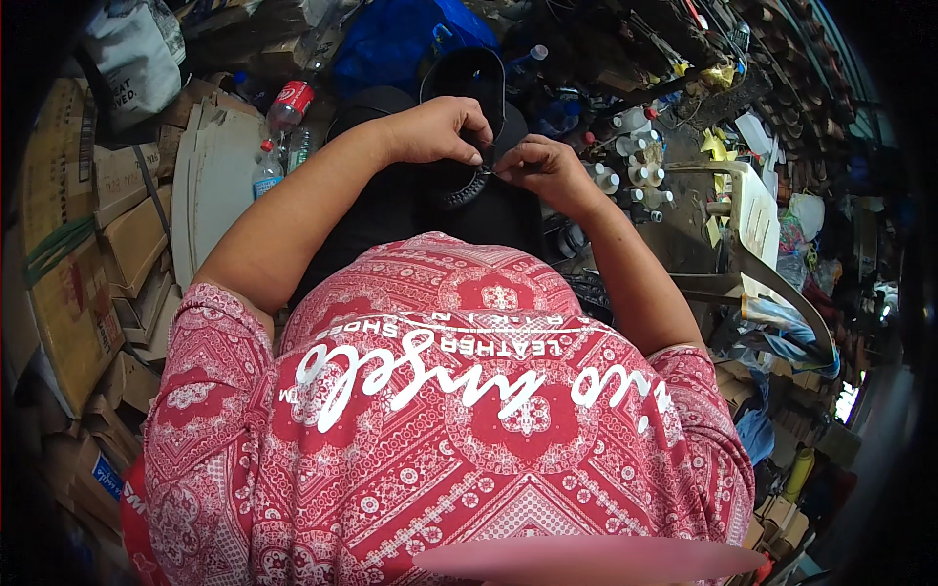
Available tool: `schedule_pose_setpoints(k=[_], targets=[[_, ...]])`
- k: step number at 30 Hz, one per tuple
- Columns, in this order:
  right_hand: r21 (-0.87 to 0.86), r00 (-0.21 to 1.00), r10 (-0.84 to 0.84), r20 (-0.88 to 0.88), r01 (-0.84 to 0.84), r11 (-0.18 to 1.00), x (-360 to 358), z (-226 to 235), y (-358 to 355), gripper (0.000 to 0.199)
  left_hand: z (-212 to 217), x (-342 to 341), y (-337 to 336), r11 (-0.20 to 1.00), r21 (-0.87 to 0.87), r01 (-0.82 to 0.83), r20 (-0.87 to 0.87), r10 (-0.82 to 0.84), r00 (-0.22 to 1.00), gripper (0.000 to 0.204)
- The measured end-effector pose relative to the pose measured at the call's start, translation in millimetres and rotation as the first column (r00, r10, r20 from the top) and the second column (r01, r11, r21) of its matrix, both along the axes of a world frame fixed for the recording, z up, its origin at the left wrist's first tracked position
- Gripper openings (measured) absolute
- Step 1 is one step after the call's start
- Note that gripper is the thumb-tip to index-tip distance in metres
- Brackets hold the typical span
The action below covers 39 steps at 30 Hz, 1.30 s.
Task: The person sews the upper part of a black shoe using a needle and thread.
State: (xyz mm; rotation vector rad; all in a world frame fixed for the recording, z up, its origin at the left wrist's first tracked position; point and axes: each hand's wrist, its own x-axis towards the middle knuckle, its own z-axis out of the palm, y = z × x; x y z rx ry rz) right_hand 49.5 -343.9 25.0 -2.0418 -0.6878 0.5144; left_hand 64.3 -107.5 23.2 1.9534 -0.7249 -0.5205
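On my lap, between black-clad legs, lies a black shoe or sandal (461, 192) with a row of light stitches along its rounded near edge. Its far part rises as a dark curved loop (500, 73). My left hand (435, 130) reaches over it, thumb and bent forefinger closed near the stitched edge; what lies in that pinch is too small to make out. Just to the right, my right hand (543, 171) pinches a thin pale strand (488, 172), perhaps thread or a needle, at the same edge. The fingertips of both hands nearly meet.
Plastic bottles (289, 105) stand to the left by a pale panel (220, 186) and stacked cardboard boxes (127, 230). Several small bottles (640, 161) are grouped at the right, beside a worn white chair (752, 210). A blue plastic bag (401, 44) lies ahead.
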Motion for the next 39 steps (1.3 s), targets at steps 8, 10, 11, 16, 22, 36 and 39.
schedule_pose_setpoints(k=[8,10,11,16,22,36,39], targets=[[-0.021,0.995,-0.045,-0.086,0.043,0.999,4.1,-2.2,-6.8,0.012,-1.1,0.9,1.2,1.000,0.002,0.016,0.000,-0.016,1.000,0.022],[-0.008,0.995,-0.019,-0.100,0.019,1.000,2.8,-1.9,-6.3,0.012,0.8,0.9,1.8,0.999,0.029,0.030,0.007,-0.030,1.000,0.022],[-0.009,0.995,-0.021,-0.101,0.020,1.000,2.3,-1.3,-6.2,0.012,1.7,0.6,2.1,0.999,0.029,0.031,0.006,-0.031,0.999,0.022],[-0.095,0.999,0.038,0.012,-0.037,0.995,1.3,9.5,-1.4,0.011,1.2,-0.5,3.6,0.999,0.015,0.036,-0.019,-0.036,0.999,0.021],[-0.068,1.000,0.006,-0.026,-0.008,0.998,1.7,9.0,0.0,0.011,-0.1,-2.2,5.1,1.000,0.001,0.010,-0.027,-0.010,1.000,0.021],[-0.080,0.965,-0.036,0.261,0.058,0.995,-19.6,9.0,10.1,0.018,11.1,0.1,6.8,0.987,0.096,0.127,-0.010,-0.127,0.992,0.029],[-0.127,0.937,-0.031,0.348,0.080,0.989,-27.1,10.9,12.3,0.018,11.2,-1.4,7.5,0.981,0.130,0.143,-0.017,-0.141,0.990,0.032]])
